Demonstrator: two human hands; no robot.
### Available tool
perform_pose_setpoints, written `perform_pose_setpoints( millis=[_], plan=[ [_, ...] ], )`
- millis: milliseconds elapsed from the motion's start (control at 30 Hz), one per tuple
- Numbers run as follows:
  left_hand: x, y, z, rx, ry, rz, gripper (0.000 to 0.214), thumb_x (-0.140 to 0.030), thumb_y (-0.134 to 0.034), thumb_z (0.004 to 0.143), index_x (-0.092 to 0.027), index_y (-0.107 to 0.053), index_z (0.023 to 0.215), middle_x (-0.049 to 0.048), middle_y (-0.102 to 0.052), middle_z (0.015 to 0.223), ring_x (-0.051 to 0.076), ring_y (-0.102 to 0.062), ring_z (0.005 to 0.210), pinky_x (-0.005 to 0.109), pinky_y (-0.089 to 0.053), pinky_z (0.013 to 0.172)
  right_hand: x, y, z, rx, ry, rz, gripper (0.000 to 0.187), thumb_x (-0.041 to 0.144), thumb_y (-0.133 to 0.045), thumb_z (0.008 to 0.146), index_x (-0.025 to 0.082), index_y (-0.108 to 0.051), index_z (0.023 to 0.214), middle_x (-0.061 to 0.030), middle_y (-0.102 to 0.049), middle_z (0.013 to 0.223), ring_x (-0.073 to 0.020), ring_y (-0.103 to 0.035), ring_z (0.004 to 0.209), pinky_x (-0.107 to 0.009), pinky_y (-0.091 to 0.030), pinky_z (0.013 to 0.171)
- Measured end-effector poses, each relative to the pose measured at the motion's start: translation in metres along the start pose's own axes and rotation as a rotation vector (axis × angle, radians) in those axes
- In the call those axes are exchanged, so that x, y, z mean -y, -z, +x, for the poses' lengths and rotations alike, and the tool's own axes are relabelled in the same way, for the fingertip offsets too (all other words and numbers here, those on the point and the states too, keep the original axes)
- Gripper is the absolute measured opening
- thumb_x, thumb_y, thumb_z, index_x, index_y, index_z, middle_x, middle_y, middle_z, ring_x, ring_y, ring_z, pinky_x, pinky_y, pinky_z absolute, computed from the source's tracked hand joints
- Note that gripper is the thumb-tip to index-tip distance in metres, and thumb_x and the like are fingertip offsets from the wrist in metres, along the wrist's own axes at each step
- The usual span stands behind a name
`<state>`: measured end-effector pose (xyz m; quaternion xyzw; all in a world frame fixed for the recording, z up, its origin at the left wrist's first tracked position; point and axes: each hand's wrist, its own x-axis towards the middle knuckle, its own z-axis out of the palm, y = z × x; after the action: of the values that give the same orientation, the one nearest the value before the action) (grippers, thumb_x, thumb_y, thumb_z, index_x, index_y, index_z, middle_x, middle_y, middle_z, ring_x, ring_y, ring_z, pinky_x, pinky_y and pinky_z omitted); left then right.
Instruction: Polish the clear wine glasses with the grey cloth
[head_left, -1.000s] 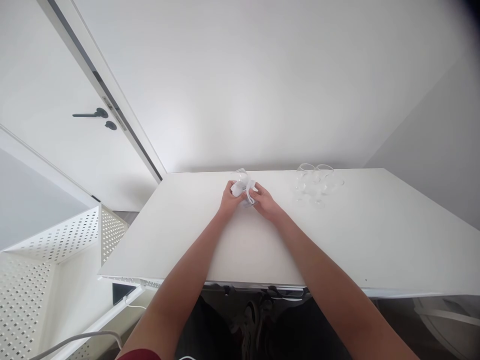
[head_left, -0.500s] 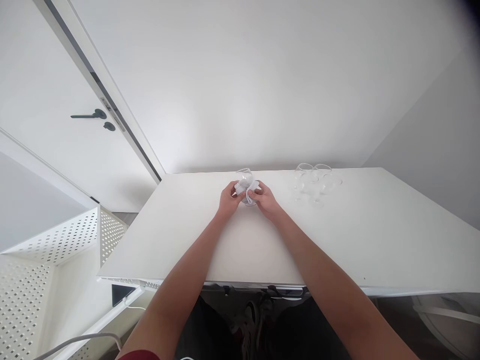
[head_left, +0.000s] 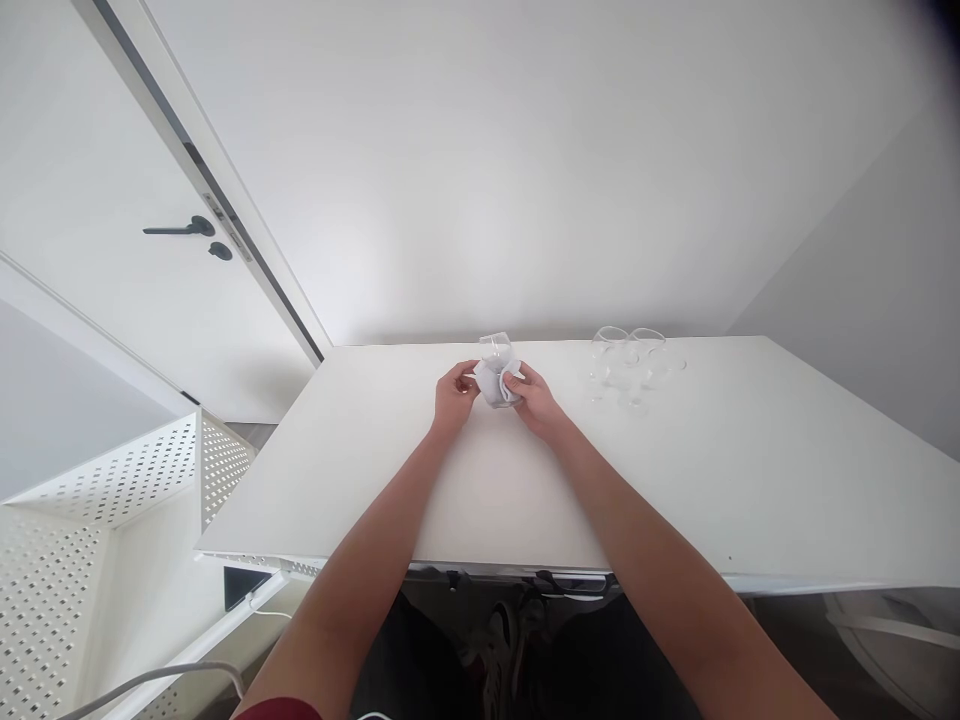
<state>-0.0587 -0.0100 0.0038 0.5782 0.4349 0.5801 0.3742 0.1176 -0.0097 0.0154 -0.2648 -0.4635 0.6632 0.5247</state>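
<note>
A clear stemmed glass (head_left: 495, 346) stands near the back of the white table, its rim pointing up and tilted a little. Around its lower part wraps a white cloth (head_left: 495, 388), which hides the stem. My right hand (head_left: 535, 400) grips the cloth and glass from the right, thumb pressed on the front of the cloth. On the other side, my left hand (head_left: 454, 394) has its fingers curled and pinched at the cloth's left edge.
Several clear glasses (head_left: 628, 362) stand close together to the right, near the wall. The white table (head_left: 510, 500) has its front edge before my legs. A door with a black handle (head_left: 180, 229) is at the left, above white perforated panels (head_left: 142, 475).
My left thumb has moved off the front of the cloth to its left edge. The cloth now covers more of the glass's lower part, and the glass has turned slightly.
</note>
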Motion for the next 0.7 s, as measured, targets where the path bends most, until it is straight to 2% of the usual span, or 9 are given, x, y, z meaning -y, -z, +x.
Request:
perform_pose_setpoints(
  millis=[67,167,233,300,367,433,500,600,700],
  plan=[
    [0.0,0.0,0.001,-0.028,0.044,-0.1,0.037,-0.031,-0.074,0.078,-0.023,-0.071,0.114,0.0076,-0.073,0.11,0.018,-0.065,0.086,0.035,-0.052,0.082,0.001,-0.001,-0.001,0.015,-0.043,0.028,0.033,0.048,-0.079,0.082,0.024,-0.069,0.102,-0.0021,-0.067,0.091,-0.0171,-0.058,0.078,-0.03,-0.046,0.065],
    [-0.005,0.0,0.001,-0.02,0.142,-0.389,0.044,-0.054,-0.066,0.088,-0.024,-0.067,0.12,0.0108,-0.07,0.124,0.024,-0.066,0.105,0.038,-0.051,0.088,0.0,-0.002,-0.001,0.061,-0.169,0.042,0.034,0.051,-0.079,0.081,0.02,-0.07,0.092,-0.0026,-0.063,0.081,-0.0164,-0.055,0.07,-0.031,-0.045,0.061],
    [-0.011,-0.001,-0.001,0.056,0.208,-0.567,0.054,-0.065,-0.057,0.091,-0.024,-0.064,0.125,0.0126,-0.064,0.137,0.029,-0.062,0.119,0.041,-0.05,0.094,-0.001,-0.003,-0.002,0.106,-0.243,0.028,0.037,0.052,-0.079,0.08,0.017,-0.069,0.087,-0.0032,-0.062,0.079,-0.0164,-0.055,0.069,-0.031,-0.044,0.061],
    [-0.017,-0.001,-0.004,0.157,0.236,-0.668,0.059,-0.069,-0.054,0.091,-0.025,-0.062,0.129,0.0133,-0.059,0.144,0.031,-0.059,0.127,0.045,-0.048,0.1,-0.002,-0.004,-0.003,0.143,-0.263,-0.005,0.038,0.053,-0.079,0.079,0.017,-0.069,0.085,-0.0038,-0.063,0.08,-0.0162,-0.055,0.07,-0.031,-0.043,0.063],
    [-0.023,-0.001,-0.005,0.213,0.211,-0.699,0.059,-0.066,-0.059,0.089,-0.025,-0.061,0.131,0.0134,-0.057,0.147,0.033,-0.057,0.13,0.047,-0.045,0.105,-0.002,-0.004,-0.003,0.162,-0.241,-0.055,0.039,0.055,-0.078,0.08,0.017,-0.069,0.084,-0.0036,-0.063,0.08,-0.0158,-0.054,0.07,-0.03,-0.04,0.063],
    [-0.025,-0.002,-0.006,0.207,0.175,-0.684,0.057,-0.061,-0.066,0.087,-0.025,-0.062,0.131,0.0139,-0.057,0.148,0.033,-0.055,0.132,0.048,-0.043,0.108,-0.003,-0.004,-0.002,0.166,-0.193,-0.13,0.041,0.058,-0.075,0.081,0.018,-0.068,0.087,-0.0035,-0.063,0.081,-0.0163,-0.053,0.071,-0.03,-0.039,0.064],
    [-0.023,-0.002,-0.005,0.158,0.171,-0.649,0.053,-0.056,-0.07,0.086,-0.023,-0.064,0.127,0.0148,-0.058,0.146,0.033,-0.054,0.133,0.048,-0.043,0.108,-0.005,-0.003,0.0,0.134,-0.102,-0.261,0.042,0.059,-0.072,0.081,0.019,-0.067,0.092,-0.0036,-0.064,0.084,-0.018,-0.055,0.075,-0.031,-0.04,0.067],
    [-0.017,-0.001,-0.002,0.056,0.213,-0.593,0.049,-0.055,-0.072,0.085,-0.02,-0.068,0.119,0.0151,-0.061,0.143,0.033,-0.054,0.132,0.047,-0.043,0.107,-0.011,-0.004,0.003,0.011,0.071,-0.587,0.039,0.057,-0.071,0.081,0.021,-0.062,0.091,-0.0019,-0.064,0.084,-0.0188,-0.054,0.078,-0.031,-0.04,0.07],
    [-0.012,-0.001,0.001,0.0,0.235,-0.558,0.047,-0.055,-0.072,0.085,-0.021,-0.068,0.117,0.0139,-0.064,0.138,0.032,-0.056,0.129,0.046,-0.045,0.104,-0.014,-0.006,0.004,-0.051,0.127,-0.77,0.035,0.054,-0.07,0.082,0.022,-0.057,0.085,0.0,-0.06,0.079,-0.0173,-0.05,0.073,-0.031,-0.037,0.068]
  ],
)
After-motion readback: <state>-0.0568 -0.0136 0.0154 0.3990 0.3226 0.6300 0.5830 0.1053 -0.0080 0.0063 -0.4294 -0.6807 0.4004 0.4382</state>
